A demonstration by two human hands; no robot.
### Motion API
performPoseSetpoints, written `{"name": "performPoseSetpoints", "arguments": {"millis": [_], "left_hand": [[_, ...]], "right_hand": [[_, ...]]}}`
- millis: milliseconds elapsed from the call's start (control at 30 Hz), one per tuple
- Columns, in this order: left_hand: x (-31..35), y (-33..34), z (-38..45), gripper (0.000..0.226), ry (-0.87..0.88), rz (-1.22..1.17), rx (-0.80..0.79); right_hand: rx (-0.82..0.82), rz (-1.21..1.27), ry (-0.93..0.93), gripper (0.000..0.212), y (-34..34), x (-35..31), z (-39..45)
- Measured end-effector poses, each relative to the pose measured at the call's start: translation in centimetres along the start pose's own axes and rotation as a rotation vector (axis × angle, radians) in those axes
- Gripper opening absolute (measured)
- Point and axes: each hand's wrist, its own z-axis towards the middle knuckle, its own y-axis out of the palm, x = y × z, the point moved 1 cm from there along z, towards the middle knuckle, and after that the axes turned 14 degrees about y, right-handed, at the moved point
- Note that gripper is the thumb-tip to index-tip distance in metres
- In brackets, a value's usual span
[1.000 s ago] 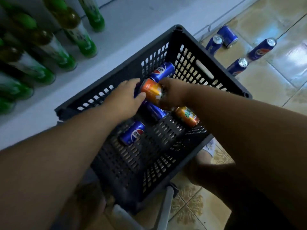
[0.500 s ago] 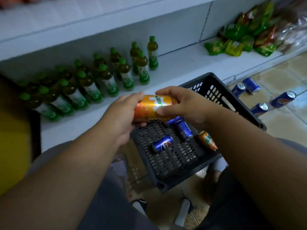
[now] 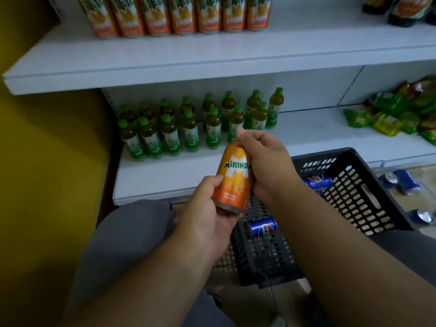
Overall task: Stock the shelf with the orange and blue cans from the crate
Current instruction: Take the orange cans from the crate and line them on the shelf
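An orange Mirinda can (image 3: 232, 180) stands nearly upright in front of me, above the near left corner of the dark plastic crate (image 3: 368, 201). My left hand (image 3: 210, 215) grips its bottom, and my right hand (image 3: 264, 159) holds its top and right side. Inside the crate lie blue Pepsi cans, one near the front (image 3: 262, 226) and one further back (image 3: 317, 181). The white lower shelf (image 3: 165, 178) lies just beyond the can.
Green-capped tea bottles (image 3: 188, 128) fill the back left of the lower shelf, with green snack packets (image 3: 401, 114) at its right. Orange drink bottles (image 3: 177, 15) line the upper shelf. More blue cans (image 3: 401, 181) lie on the tiled floor right of the crate.
Both hands lifted the orange can out of the crate and turned it from lying sideways to upright. My view rose from the crate toward the shelves.
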Motion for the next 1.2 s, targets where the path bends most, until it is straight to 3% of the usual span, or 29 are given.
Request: {"name": "performPoseSetpoints", "arguments": {"millis": [167,267,367,600,767,833,1033,1200], "left_hand": [[1.5,-0.8,0.2,0.049,-0.049,-0.177,-0.012],[2.4,-1.3,0.6,0.049,-0.052,-0.264,-0.014],[2.8,-1.7,0.8,0.05,-0.038,-0.281,-0.019],[3.3,-2.0,1.1,0.042,0.002,-0.328,-0.049],[3.9,-1.9,1.2,0.043,0.013,-0.358,-0.059],[4.4,-2.0,1.3,0.045,0.031,-0.389,-0.074],[5.3,-1.5,0.9,0.049,0.098,-0.541,-0.137],[7.6,-0.9,2.3,0.045,0.153,-0.604,-0.155]], "right_hand": [[0.049,-0.229,-0.095,0.037,2.7,0.6,-0.5],[-0.147,-0.127,0.012,0.027,3.4,1.5,-0.9],[-0.285,-0.04,0.071,0.037,3.4,1.3,-1.0],[-0.157,-0.278,-0.085,0.062,4.2,0.8,-1.8],[-0.259,-0.309,-0.063,0.041,4.8,0.5,-2.5],[-0.287,-0.323,-0.098,0.045,5.1,0.3,-2.8],[-0.148,-0.414,-0.325,0.065,7.2,-0.3,-3.4],[-0.221,-0.541,-0.439,0.068,9.4,-1.0,-2.6]]}}
